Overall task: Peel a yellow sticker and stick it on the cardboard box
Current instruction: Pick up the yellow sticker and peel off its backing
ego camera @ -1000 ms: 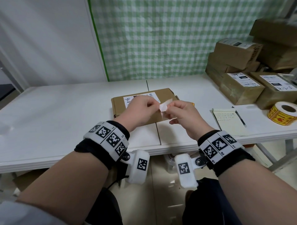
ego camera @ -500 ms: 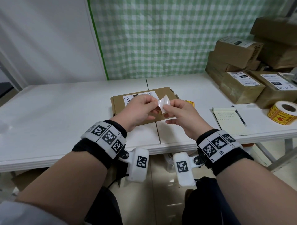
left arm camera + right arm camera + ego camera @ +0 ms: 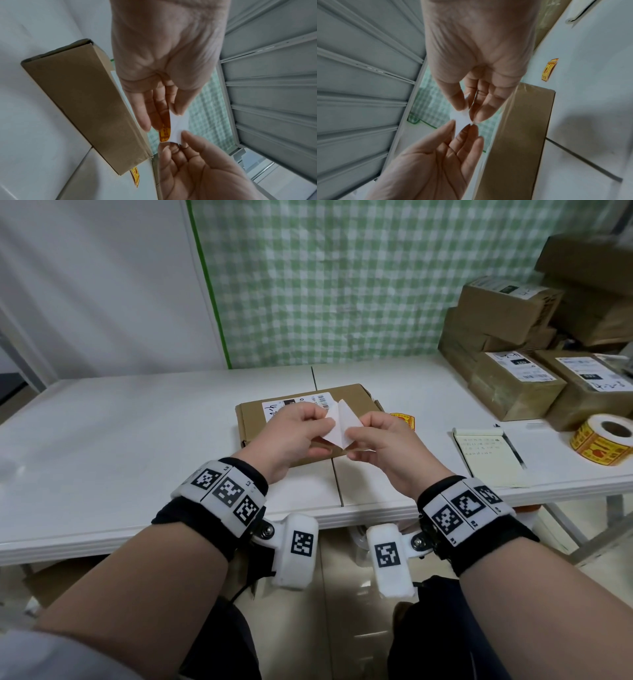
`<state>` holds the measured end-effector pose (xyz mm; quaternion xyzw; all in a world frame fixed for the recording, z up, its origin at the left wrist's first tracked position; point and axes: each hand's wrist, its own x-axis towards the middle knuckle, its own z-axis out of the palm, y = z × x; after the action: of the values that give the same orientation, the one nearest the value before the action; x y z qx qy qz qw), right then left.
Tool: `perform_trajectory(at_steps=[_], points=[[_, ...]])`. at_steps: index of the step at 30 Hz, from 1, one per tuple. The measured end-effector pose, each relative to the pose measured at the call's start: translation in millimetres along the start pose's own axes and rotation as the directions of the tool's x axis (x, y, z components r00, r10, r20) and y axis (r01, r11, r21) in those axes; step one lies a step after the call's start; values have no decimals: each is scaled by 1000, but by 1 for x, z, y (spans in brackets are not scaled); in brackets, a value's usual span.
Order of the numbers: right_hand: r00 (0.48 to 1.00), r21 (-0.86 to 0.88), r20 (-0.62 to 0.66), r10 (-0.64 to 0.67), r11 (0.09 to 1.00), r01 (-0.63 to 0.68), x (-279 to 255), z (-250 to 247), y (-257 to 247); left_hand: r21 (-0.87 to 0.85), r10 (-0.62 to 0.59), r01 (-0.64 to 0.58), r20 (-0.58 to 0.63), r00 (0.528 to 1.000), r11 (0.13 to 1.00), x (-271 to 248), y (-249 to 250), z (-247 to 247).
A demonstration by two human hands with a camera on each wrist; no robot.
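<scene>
Over the cardboard box (image 3: 305, 419) at the middle of the white bench (image 3: 120, 440), the left hand (image 3: 291, 436) and right hand (image 3: 387, 446) each pinch an edge of a small white paper piece (image 3: 344, 424) held between them, fingertips closed on it. From the head view this piece looks plain white. Only the left wrist view shows a yellow sticker (image 3: 165, 133) curling off the white backing (image 3: 178, 127) under the left fingers. A second yellow sticker (image 3: 403, 419) lies on the bench just right of the box. At the far right are one sticker roll (image 3: 603, 440), one notepad (image 3: 489, 455) and several stacked parcels (image 3: 513, 350).
</scene>
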<state>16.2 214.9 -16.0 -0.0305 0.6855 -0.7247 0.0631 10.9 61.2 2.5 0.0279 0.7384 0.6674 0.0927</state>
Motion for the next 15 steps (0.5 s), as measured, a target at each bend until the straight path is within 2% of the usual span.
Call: perform_trajectory(at_steps=[3,7,12,15], points=[[999,50,21,29,998,-30,1,-1,0,30,4,-5,28,1000,1000,0,0,0],[1000,-94,-15,-12,995,11,2,3,1,106,-10,5,41,999,994,2,-1,3],[997,-125,3,-73,989,72,2,5,3,49,-20,20,-8,1000,999,2,-1,7],[999,-111,12,-52,992,53,2,5,3,-1,-23,23,-19,1000,1000,3,-3,6]])
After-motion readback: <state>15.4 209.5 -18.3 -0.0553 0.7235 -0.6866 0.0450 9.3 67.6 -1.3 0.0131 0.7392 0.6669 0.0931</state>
